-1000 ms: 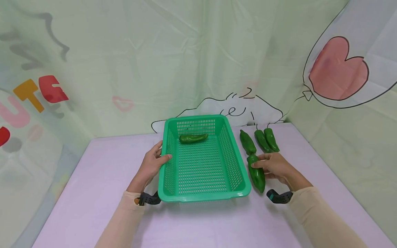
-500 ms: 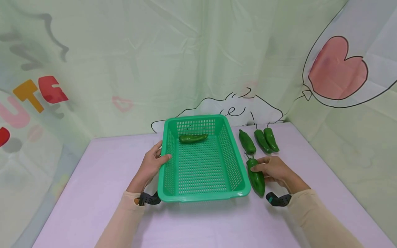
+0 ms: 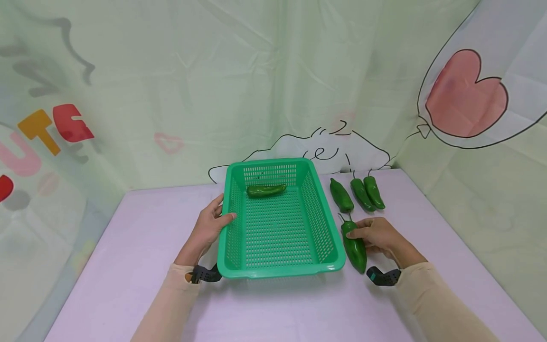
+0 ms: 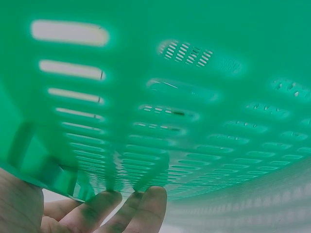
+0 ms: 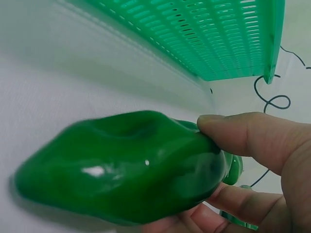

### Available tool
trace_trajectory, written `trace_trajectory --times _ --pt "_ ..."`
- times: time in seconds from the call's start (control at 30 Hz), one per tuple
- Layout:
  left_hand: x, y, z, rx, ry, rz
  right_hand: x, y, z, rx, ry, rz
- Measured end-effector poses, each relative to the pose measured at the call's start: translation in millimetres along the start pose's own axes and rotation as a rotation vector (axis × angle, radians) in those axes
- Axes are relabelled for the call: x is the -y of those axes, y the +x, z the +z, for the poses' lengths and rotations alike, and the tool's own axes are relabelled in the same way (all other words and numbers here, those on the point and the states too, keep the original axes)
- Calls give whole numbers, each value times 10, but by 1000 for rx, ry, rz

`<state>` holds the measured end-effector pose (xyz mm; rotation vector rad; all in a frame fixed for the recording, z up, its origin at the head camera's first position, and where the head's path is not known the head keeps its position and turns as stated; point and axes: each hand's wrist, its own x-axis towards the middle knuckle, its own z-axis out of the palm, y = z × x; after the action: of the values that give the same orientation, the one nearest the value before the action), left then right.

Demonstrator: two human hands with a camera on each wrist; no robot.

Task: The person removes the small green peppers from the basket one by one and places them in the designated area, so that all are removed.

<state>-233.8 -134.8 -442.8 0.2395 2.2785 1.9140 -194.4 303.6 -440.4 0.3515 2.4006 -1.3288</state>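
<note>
My left hand (image 3: pixel 209 227) grips the left side of a green plastic basket (image 3: pixel 279 273), thumb over the rim and fingers on the outer side. One green pepper (image 3: pixel 266 191) lies crosswise inside at the far end. To the right of the basket, my right hand (image 3: pixel 380 235) pinches another green pepper (image 3: pixel 355 249) near its stem end. The right wrist view shows this glossy pepper (image 5: pixel 116 170) large, thumb on its upper side and fingers underneath, close over the table. In the left wrist view, the slotted basket wall (image 4: pixel 233 53) fills most of the picture above the fingertips (image 4: pixel 150 206).
Beyond my right hand lie a green pepper (image 3: pixel 342 195) and two slimmer ones, the left pepper (image 3: pixel 362 194) and the right pepper (image 3: pixel 374 192). The pale lilac table (image 3: pixel 158 213) meets a printed cloth backdrop (image 3: pixel 213 95) at the back and sides.
My right hand has drawn its pepper slightly nearer, away from the pepper beyond it, and the stem now shows. The left hand and basket have stayed in place.
</note>
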Motion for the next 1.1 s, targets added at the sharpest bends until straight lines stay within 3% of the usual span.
trace_trajectory --times 0.67,1.1 --pt "-6 7 6 -19 23 -9 -60 6 7 -6 -91 -9" --pt "-24 -1 1 -12 19 -9 39 -130 -24 3 -145 -2"
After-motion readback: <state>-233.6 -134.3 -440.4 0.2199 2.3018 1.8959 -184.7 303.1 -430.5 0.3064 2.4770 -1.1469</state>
